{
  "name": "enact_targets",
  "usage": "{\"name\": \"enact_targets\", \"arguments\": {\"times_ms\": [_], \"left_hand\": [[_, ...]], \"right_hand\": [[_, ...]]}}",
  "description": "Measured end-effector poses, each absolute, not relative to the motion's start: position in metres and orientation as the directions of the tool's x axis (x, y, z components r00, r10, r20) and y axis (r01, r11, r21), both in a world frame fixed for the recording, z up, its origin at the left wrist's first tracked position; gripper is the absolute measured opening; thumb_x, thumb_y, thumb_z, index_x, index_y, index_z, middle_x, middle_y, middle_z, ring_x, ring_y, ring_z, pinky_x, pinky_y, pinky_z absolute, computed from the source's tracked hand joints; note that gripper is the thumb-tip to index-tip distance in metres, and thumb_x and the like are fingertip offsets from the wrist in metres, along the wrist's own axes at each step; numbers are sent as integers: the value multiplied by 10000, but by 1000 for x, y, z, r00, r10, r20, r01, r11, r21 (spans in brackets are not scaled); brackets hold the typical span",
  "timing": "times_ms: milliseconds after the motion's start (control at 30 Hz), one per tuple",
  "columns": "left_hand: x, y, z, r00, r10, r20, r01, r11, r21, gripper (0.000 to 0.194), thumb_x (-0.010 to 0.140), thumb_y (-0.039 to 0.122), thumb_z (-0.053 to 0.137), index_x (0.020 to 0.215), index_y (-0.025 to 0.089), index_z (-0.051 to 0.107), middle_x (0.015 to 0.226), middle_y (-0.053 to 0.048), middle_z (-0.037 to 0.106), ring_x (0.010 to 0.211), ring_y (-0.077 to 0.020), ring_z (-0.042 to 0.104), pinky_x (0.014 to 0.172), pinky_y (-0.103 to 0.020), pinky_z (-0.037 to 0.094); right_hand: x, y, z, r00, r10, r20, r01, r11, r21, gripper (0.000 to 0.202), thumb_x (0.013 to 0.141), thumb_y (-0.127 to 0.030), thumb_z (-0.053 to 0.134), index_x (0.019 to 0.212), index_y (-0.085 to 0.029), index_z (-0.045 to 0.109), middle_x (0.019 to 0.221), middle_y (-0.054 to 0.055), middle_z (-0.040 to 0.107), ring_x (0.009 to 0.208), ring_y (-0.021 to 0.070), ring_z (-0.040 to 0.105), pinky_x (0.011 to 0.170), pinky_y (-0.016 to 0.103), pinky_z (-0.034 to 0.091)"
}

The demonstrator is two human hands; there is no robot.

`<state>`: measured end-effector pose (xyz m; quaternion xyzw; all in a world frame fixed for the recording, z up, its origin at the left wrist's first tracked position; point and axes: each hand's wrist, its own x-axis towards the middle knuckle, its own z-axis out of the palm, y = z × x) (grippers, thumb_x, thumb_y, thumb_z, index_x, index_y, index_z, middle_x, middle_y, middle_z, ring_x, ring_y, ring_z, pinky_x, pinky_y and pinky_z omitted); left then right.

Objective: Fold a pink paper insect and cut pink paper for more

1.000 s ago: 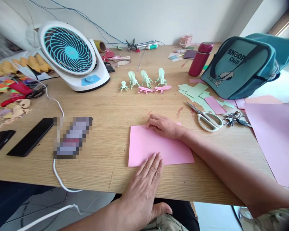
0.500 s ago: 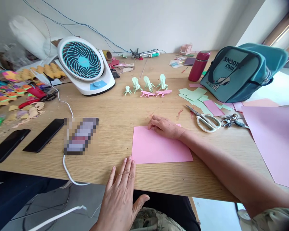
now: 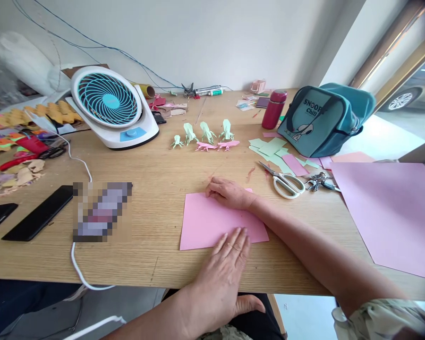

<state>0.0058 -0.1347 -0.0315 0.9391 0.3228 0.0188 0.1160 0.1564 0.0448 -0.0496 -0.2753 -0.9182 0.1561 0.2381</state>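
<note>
A pink sheet of paper (image 3: 201, 224), doubled over, lies on the wooden table in front of me. My left hand (image 3: 225, 274) rests palm down with its fingertips on the sheet's near edge, fingers stretched out and thumb to the right. At the sheet's far edge lies my right hand (image 3: 230, 192), fingers curled in and pressed on the paper. Whether anything is pinched under those fingers is hidden. A small corner of pink paper shows just past the right wrist.
White-handled scissors (image 3: 286, 184) and keys (image 3: 318, 182) lie right, near green and pink paper pieces (image 3: 274, 146). Folded paper figures (image 3: 207, 133) stand behind. A fan (image 3: 109, 101), phones (image 3: 38, 212), red bottle (image 3: 274, 109), teal bag (image 3: 315, 120) and large pink sheet (image 3: 393, 208) surround.
My left hand has slid right along the near edge of the pink sheet, from its left corner toward the right. My right hand stays at the far edge. The view has shifted slightly.
</note>
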Motion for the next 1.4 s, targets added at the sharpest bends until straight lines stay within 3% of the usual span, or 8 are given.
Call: {"name": "enact_targets", "arguments": {"times_ms": [433, 533, 633, 700, 800, 1100, 1200, 1400], "left_hand": [[38, -120, 0, 921, 390, -11, 305, -701, 644, 859, 924, 666, 292, 1537, 74, 186, 1618, -143, 158, 1506, -237, 89, 1235, -368, 92], [17, -118, 2, 915, 402, 23, 248, -607, 755, 783, 945, 580, 408, 1544, 123, 192, 1606, -123, 233, 1481, -233, 224, 1214, -348, 201], [-9, -112, -1, 829, 557, 47, 277, -484, 830, 573, 969, 433, 480, 1486, 217, 359, 1456, -89, 515, 1311, -218, 506, 1089, -315, 407], [-27, -103, -7, 678, 728, 105, 356, -449, 820, 312, 988, 339, 456, 1241, 237, 607, 1144, -61, 689, 1046, -183, 646, 907, -275, 510], [-52, -85, -18, 413, 885, 216, 603, -444, 663, 196, 945, 270, 512, 1077, 210, 643, 1033, -70, 660, 983, -210, 618, 884, -338, 498], [-84, -54, -11, 395, 914, -96, 848, -323, 420, 993, 607, 541, 801, 1458, 216, 407, 1577, -180, 285, 1445, -410, 218, 1128, -558, 253], [-90, -24, 5, 434, 886, -164, 817, -310, 486, 884, 570, 527, 817, 1353, 219, 547, 1502, -175, 436, 1405, -412, 335, 1100, -510, 317], [-72, 63, 8, 359, 932, 47, 734, -314, 602, 435, 838, 402, 601, 1189, 151, 654, 1200, -152, 700, 1037, -271, 688, 840, -317, 519]], "right_hand": [[157, 46, -49, -718, 610, 337, 384, 749, -540, 215, 849, -50, 485, 932, -178, 636, 960, 72, 598, 895, 193, 555, 810, 309, 430], [157, 46, -49, -693, 635, 340, 358, 713, -603, 209, 829, -51, 498, 910, -179, 642, 947, 64, 618, 885, 179, 571, 806, 296, 439], [158, 48, -50, -628, 703, 333, 355, 640, -682, 175, 844, -97, 490, 898, -187, 630, 871, 33, 639, 784, 147, 581, 727, 262, 454], [162, 50, -47, -547, 773, 321, 372, 568, -734, 172, 891, -168, 439, 929, -187, 605, 827, 19, 642, 703, 129, 576, 645, 240, 455], [172, 53, -35, -404, 865, 297, 418, 463, -781, 237, 938, -240, 341, 989, -186, 566, 870, 31, 655, 724, 128, 602, 639, 242, 466], [208, 13, -11, -229, 965, 127, 744, 257, -616, 213, 836, -307, 578, 1024, -213, 613, 1009, 73, 628, 955, 228, 598, 837, 362, 446], [210, -5, -12, -206, 977, 56, 828, 204, -523, 365, 756, -375, 689, 1068, -205, 606, 1090, 105, 584, 1045, 282, 564, 893, 399, 419], [203, -22, -4, -189, 977, -100, 899, 131, -418, 442, 708, -419, 733, 1059, -195, 583, 1044, 103, 589, 899, 248, 604, 748, 327, 441]]}}
